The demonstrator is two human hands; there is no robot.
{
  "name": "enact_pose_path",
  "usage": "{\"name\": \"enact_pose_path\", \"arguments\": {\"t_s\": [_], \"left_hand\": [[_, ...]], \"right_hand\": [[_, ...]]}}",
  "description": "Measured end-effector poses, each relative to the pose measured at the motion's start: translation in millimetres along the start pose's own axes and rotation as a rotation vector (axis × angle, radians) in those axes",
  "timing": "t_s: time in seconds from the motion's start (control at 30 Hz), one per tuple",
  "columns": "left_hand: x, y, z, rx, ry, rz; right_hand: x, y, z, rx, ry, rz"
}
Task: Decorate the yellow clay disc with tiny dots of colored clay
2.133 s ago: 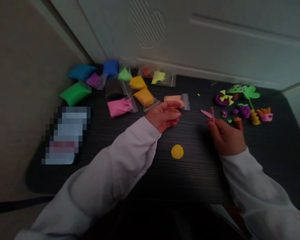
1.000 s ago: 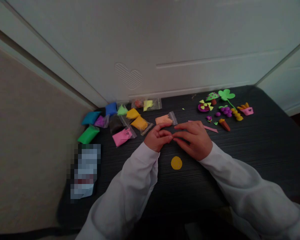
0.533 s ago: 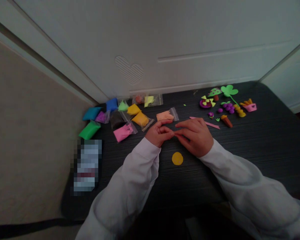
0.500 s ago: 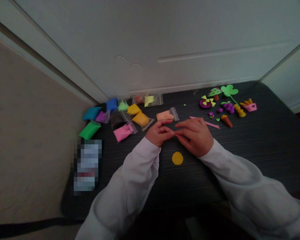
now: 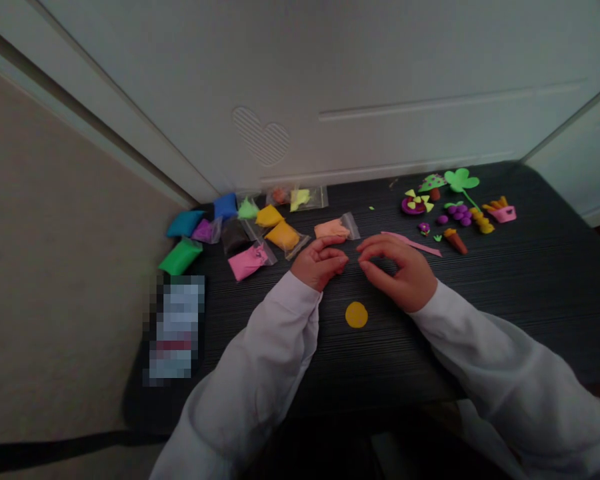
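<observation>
Over the middle of the dark table, my left hand (image 5: 321, 262) is closed in a pinch, thumb against fingertips; whatever it holds is too small to make out. A small gap to its right, my right hand (image 5: 403, 272) curves its thumb and index finger towards each other, their tips close together. Anything between those tips is also too small to see. Below both hands lies a flat yellow clay disc (image 5: 357, 315). A bag of peach clay (image 5: 333, 229) sits just beyond my left fingers. The pink clay strip (image 5: 425, 248) lies behind my right hand.
Several bags of coloured clay, among them a pink bag (image 5: 249, 262) and a green bag (image 5: 181, 257), lie at the left. A blurred-out phone (image 5: 177, 327) is at the table's left edge. Small clay models, including a green flower (image 5: 461, 180) and purple grapes (image 5: 460, 214), stand back right.
My right hand has moved slightly right, away from my left, and its fingertips no longer meet the left ones. The left hand stays nearly in place. The yellow disc has not moved.
</observation>
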State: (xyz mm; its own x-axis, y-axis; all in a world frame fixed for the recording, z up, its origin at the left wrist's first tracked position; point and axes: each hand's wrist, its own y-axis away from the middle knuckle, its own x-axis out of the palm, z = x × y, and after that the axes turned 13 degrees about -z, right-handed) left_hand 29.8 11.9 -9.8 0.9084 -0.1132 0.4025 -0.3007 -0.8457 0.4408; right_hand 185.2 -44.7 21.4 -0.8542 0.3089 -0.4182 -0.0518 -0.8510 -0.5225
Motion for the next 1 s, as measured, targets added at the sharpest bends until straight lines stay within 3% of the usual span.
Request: {"name": "enact_pose_path", "arguments": {"t_s": [0.23,0.37,1.0], "left_hand": [[-0.1,-1,0,0.006,0.025,0.022],[0.2,-2,1,0.016,0.039,0.022],[1.2,-1,-1,0.008,0.048,0.014]], "right_hand": [[2,1,-6,0.46,-0.673,0.02],[3,0,-2,0.668,-0.901,0.056],[-6,0,4,0.87,-1.211,0.168]]}}
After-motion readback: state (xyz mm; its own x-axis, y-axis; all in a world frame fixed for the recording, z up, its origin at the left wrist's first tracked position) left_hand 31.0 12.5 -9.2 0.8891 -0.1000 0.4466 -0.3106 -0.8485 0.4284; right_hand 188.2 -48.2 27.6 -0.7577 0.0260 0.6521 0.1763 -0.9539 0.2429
